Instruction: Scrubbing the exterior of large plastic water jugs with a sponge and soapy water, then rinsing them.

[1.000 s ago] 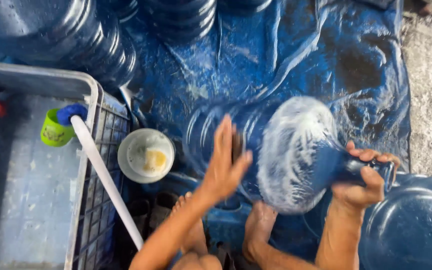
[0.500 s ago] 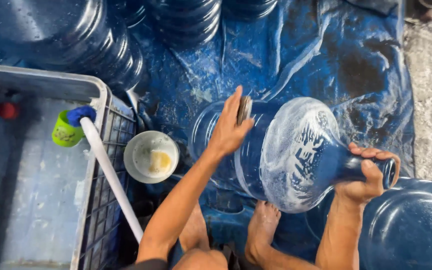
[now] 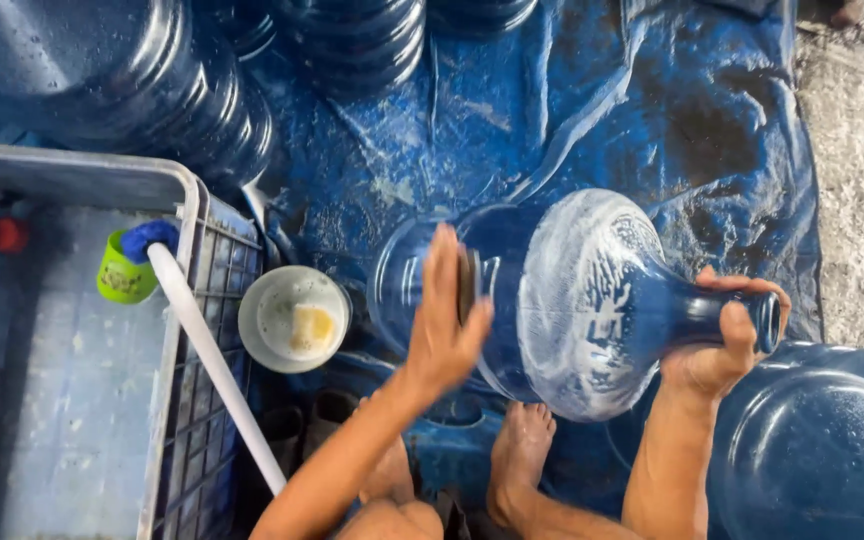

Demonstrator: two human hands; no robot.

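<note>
Big blue water jug (image 3: 542, 300): lies on its side on the wet blue tarp (image 3: 572, 110), neck pointing to the person's right, shoulder coated in white suds. It sits just above the person's bare feet (image 3: 517, 450), apparently tipped over so its whole side can be reached.

Right hand (image 3: 717, 345): wrapped from below around the jug's neck (image 3: 722, 315), fingers curled over the top near the open mouth. A closed grasp, seemingly steadying the jug against rolling.

Left hand (image 3: 447, 320): pressed against the jug's ribbed side, fingers straight and together, thumb spread. A thin dark pad (image 3: 466, 285), probably a scrubber, is pinned between palm and jug; only its edge shows. The hand is flat, not clenched.

White bowl (image 3: 294, 318): on the tarp just left of the jug, holding a yellow lump, possibly soap, within easy reach of the left hand.

Grey crate (image 3: 167, 330): at left, with a white pipe (image 3: 214, 365) leaning across its rim, blue fitting and green cup (image 3: 124, 272) at the top end.

More blue jugs (image 3: 142, 90): lined along the top, and one at lower right.
</note>
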